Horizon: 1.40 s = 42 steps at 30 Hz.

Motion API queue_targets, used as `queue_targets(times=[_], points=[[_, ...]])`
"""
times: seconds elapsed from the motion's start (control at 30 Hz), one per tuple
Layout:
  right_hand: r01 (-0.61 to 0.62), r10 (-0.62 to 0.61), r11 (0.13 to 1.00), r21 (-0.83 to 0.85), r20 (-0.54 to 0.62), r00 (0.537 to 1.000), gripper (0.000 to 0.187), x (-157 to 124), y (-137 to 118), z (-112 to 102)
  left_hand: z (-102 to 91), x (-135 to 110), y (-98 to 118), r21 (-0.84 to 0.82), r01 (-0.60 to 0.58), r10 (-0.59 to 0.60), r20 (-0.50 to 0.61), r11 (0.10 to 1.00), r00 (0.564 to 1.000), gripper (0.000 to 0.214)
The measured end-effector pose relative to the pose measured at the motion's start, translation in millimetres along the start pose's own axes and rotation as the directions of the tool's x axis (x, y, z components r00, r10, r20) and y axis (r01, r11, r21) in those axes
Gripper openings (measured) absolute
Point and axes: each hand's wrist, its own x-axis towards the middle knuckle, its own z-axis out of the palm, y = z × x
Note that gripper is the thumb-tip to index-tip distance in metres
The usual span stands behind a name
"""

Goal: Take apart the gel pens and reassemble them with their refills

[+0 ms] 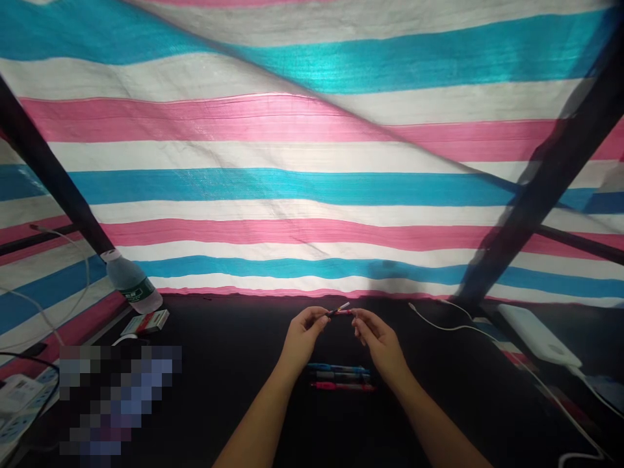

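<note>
My left hand (306,328) is closed in a pinch on the dark end of a slim pen (343,312), held a little above the black table. At the pen's pinkish other end, the fingertips of my right hand (374,331) are pinched together. A thin light-tipped piece (345,305) slants up beside it from my left fingertips; I cannot tell whether it is part of the pen. Below my hands, pens lie side by side on the table: a blue pen (338,368), a dark pen (340,376) and a pinkish-red pen (341,387).
On the left stand a plastic bottle (134,286) and a small box (147,321), with a power strip (19,406) at the edge. A white power bank (539,337) and white cables (453,327) lie on the right. Behind the black table (234,364) hangs a striped sheet (292,188).
</note>
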Motion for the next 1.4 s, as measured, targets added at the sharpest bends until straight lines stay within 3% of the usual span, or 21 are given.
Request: queue_targets(times=[0.2,0.33,0.53,0.6,0.73,0.9,1.07,1.23,1.3,1.4], points=[[0.010,-0.012,1.000,-0.018,-0.124,0.992,0.031,2.1,0.1,-2.4,-0.5,0.4,-1.5,0.033,-0.019,0.020,-0.010,0.999,1.000,0.022],[0.043,-0.054,0.994,-0.101,-0.109,0.993,0.028,2.6,-1.5,-5.9,-2.5,-0.3,-0.3,0.100,-0.011,0.013,-0.023,0.995,1.000,0.021],[0.204,-0.218,0.927,-0.315,-0.010,0.976,0.017,2.8,-4.0,-8.4,-9.1,0.4,4.3,0.230,-0.127,0.139,-0.035,0.965,0.990,0.013],[0.237,-0.233,0.909,-0.342,0.051,0.971,0.014,1.5,-3.7,-7.0,-8.5,0.6,3.7,0.169,-0.079,0.089,-0.052,0.983,0.995,0.018],[0.284,-0.251,0.892,-0.352,0.137,0.958,0.012,-2.4,-2.4,-2.5,-1.5,-0.5,1.9,-0.116,0.038,-0.045,-0.061,0.993,0.997,0.033],[0.301,-0.276,0.890,-0.342,0.121,0.953,0.011,-5.4,-5.7,1.3,4.8,-2.5,0.1,-0.277,0.090,-0.108,-0.052,0.957,0.993,0.031],[0.178,-0.154,0.941,-0.287,0.106,0.982,0.019,-7.8,-9.2,4.3,9.2,-5.4,-0.2,-0.365,0.146,-0.149,0.020,0.920,0.989,0.028],[-0.034,0.069,0.989,-0.145,0.239,0.969,0.037,-11.3,-9.2,12.1,15.2,-8.4,6.9,-0.512,0.206,-0.162,0.130,0.834,0.978,0.031],[-0.067,0.080,0.996,-0.061,0.247,0.966,0.036,-11.7,-7.9,14.7,15.1,-7.9,7.6,-0.550,0.198,-0.167,0.106,0.811,0.980,0.032],[-0.074,0.071,0.997,0.013,0.161,0.984,0.039,-11.2,-6.2,16.2,13.3,-6.3,5.5,-0.586,0.172,-0.179,0.046,0.792,0.983,0.035]])
